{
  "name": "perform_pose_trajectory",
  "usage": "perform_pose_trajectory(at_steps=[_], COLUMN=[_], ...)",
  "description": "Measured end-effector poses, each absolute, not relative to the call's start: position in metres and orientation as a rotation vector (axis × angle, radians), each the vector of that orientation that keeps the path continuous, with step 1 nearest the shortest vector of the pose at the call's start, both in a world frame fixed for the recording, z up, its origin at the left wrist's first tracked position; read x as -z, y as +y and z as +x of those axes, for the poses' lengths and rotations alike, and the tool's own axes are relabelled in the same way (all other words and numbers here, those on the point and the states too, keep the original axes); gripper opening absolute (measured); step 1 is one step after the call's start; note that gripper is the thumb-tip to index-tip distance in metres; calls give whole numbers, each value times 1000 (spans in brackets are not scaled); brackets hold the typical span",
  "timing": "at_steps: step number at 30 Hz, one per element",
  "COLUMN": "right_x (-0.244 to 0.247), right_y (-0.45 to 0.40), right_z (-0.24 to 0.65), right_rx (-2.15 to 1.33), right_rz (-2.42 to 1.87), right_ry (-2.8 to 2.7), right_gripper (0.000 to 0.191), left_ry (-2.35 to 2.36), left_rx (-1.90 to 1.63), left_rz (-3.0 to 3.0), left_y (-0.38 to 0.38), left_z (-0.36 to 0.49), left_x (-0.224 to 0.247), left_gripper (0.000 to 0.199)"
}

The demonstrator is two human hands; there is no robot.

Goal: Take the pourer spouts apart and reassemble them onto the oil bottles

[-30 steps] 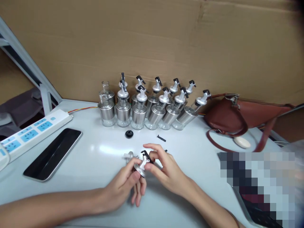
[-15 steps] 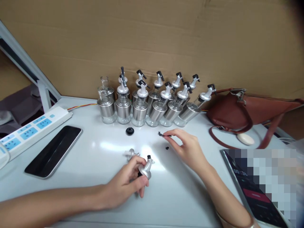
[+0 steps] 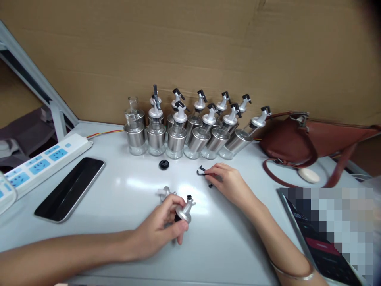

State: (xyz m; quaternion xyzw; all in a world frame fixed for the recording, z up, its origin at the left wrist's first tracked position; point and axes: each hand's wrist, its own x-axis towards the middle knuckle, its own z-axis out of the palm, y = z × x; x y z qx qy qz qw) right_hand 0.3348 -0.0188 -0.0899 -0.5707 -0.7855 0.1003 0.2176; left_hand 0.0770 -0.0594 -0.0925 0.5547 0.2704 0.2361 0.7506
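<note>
Silver pour spout [image 3: 185, 213] has everything laid around it. Well to its left is a phone [image 3: 70, 190], perhaps set off to spare working room. Just left of it, slightly beyond, lies a second spout piece [image 3: 165, 192], with the black stopper [image 3: 164, 164] farther out. My left hand [image 3: 157, 224] closes around the spout's flange, probably so its black-tipped neck stands free. Beyond it to the right, my right hand [image 3: 228, 182] narrows its fingertips at two black levers [image 3: 201, 173]; I cannot tell whether one is gripped.
</note>
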Motion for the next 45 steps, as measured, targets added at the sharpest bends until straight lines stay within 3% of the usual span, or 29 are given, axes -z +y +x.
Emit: perform_pose_trajectory(at_steps=[10,21,31,45], right_x=[81,86,97,78], right_y=[-21,-21,-17,-19], right_z=[333,334,338,340], right_rx=[-234,-150,-146,-280], right_rz=[-1494,-1731,-1621,-1450], right_ry=[-2326,-2262,-2196,-2239], right_gripper=[21,20,21,20], left_ry=[587,594,591,597], left_rx=[-535,-508,-510,-494], left_rz=[1222,1211,1219,1197], left_y=[-60,-58,-59,-59], left_z=[78,78,77,76], left_x=[90,89,89,90], left_gripper=[43,46,45,46])
